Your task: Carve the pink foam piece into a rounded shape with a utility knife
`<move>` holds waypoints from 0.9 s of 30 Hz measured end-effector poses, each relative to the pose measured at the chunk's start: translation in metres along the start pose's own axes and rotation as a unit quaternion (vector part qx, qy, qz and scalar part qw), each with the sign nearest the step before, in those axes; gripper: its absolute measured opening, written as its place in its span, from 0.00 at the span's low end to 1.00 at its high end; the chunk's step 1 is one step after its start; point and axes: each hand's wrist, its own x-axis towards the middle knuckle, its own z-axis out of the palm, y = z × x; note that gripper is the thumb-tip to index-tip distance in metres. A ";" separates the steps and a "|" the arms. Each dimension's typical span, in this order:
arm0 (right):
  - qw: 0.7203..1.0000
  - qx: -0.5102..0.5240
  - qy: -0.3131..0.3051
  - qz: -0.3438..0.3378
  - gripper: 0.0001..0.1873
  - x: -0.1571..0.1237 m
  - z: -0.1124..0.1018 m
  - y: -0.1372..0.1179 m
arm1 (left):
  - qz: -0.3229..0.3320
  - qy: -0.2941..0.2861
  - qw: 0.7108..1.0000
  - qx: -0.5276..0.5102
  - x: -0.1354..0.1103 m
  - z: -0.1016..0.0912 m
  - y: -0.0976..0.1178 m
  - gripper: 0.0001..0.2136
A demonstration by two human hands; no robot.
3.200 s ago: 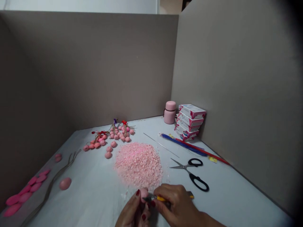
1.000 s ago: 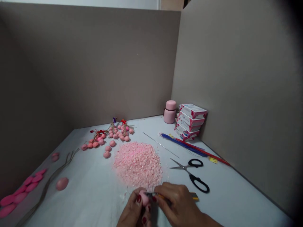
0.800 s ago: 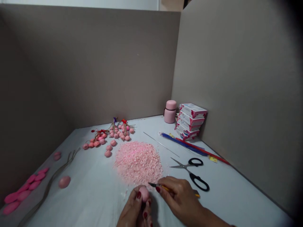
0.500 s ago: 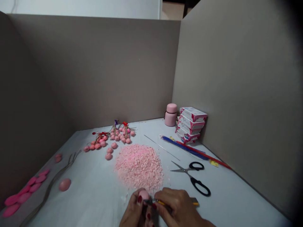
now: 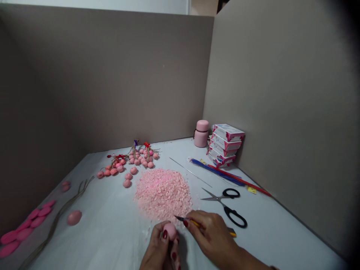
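At the near edge of the table my left hand (image 5: 161, 250) pinches a small pink ball (image 5: 170, 230) between thumb and fingers. My right hand (image 5: 212, 237) grips a yellow-handled craft knife (image 5: 194, 223). Its blade tip points left, lifted just above and behind the ball, not touching it. Directly beyond both hands lies a heap of pink shavings (image 5: 163, 192).
Black-handled scissors (image 5: 228, 207) lie right of the heap, with a thin wire (image 5: 190, 171) and blue and red sticks (image 5: 225, 173) behind. Stacked boxes (image 5: 225, 145) and a pink jar (image 5: 201, 133) stand at the back right. Pink beads (image 5: 132, 162), flat petals (image 5: 25, 227) and an oval piece (image 5: 74, 217) lie left.
Half a second ago the knife blade was down against the ball; now my right hand has raised it up and away. My left hand keeps its hold on the ball.
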 end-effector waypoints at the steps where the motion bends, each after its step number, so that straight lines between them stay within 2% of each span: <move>1: 1.000 0.006 0.000 -0.018 0.16 -0.001 0.000 -0.001 | 0.003 -0.008 1.000 -0.011 0.000 0.001 0.001 0.16; 5: 0.996 0.007 -0.014 -0.092 0.15 -0.008 0.004 -0.007 | -0.020 -0.020 0.999 -0.045 -0.004 0.004 0.006 0.12; 10: 0.994 -0.014 -0.010 -0.105 0.17 -0.008 0.003 -0.010 | -0.043 -0.018 0.997 -0.056 -0.008 0.006 0.007 0.10; 15: 0.995 -0.015 -0.021 -0.095 0.17 -0.006 0.003 -0.010 | -0.041 -0.031 0.997 -0.049 -0.006 0.002 0.006 0.10; 21: 0.997 -0.017 -0.024 -0.069 0.13 -0.006 0.007 -0.009 | -0.038 -0.014 0.997 -0.060 -0.005 0.002 0.010 0.09; 27: 0.999 -0.043 0.002 0.024 0.13 0.000 0.001 0.000 | -0.026 -0.039 0.998 -0.033 -0.010 0.006 0.009 0.09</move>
